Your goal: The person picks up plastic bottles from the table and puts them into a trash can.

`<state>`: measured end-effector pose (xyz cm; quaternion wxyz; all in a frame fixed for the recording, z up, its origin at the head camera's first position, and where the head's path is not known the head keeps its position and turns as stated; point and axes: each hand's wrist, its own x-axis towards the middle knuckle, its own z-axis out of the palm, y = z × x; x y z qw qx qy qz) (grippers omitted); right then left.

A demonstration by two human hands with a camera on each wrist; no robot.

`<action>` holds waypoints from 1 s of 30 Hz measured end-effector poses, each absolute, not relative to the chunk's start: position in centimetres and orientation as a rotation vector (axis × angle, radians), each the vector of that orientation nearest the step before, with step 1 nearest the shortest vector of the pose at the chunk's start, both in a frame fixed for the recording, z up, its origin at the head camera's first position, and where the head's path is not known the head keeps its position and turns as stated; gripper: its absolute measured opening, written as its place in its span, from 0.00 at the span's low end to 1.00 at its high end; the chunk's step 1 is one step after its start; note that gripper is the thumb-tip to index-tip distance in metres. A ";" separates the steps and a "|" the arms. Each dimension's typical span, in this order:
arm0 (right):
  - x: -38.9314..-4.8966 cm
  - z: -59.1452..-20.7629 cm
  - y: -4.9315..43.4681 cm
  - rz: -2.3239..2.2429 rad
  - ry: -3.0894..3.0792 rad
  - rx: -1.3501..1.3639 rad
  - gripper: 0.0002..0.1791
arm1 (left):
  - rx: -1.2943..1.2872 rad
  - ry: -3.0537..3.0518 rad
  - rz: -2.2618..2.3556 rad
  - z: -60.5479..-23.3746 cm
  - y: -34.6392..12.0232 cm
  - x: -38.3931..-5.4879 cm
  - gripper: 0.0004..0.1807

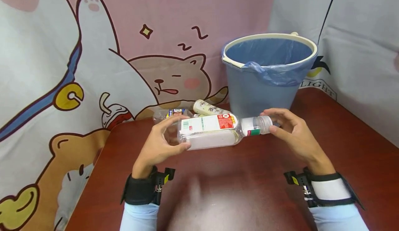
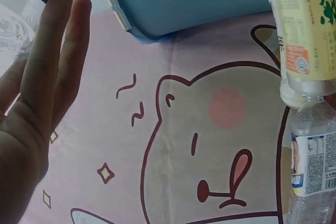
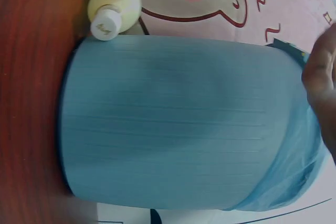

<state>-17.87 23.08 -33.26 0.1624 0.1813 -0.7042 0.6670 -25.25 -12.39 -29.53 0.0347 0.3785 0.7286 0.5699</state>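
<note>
A clear plastic bottle (image 1: 209, 129) with a white and red label lies level in the air above the table, its mouth pointing right. My left hand (image 1: 163, 141) grips the base end, thumb in front and fingers behind. At the other end, my right hand (image 1: 291, 130) pinches the bottle's mouth between thumb and fingers. In the left wrist view, the fingers of the left hand (image 2: 47, 72) reach up beside the bottle's clear base (image 2: 13, 32). Only part of the right hand (image 3: 321, 77) shows at the edge of the right wrist view.
Behind the bottle stands a blue bucket (image 1: 260, 92) lined with a blue plastic bag (image 1: 274, 75). Left of it, at the back of the brown table (image 1: 237, 182), lie a pale yellow bottle (image 1: 207, 107) and a clear labelled bottle (image 1: 160, 115). A cartoon-printed cloth (image 1: 243, 9) hangs behind.
</note>
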 end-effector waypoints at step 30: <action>-17.2 -32.8 23.1 1.902 -2.017 0.567 0.23 | 1.307 2.242 1.693 -29.3 -11.7 -24.8 0.33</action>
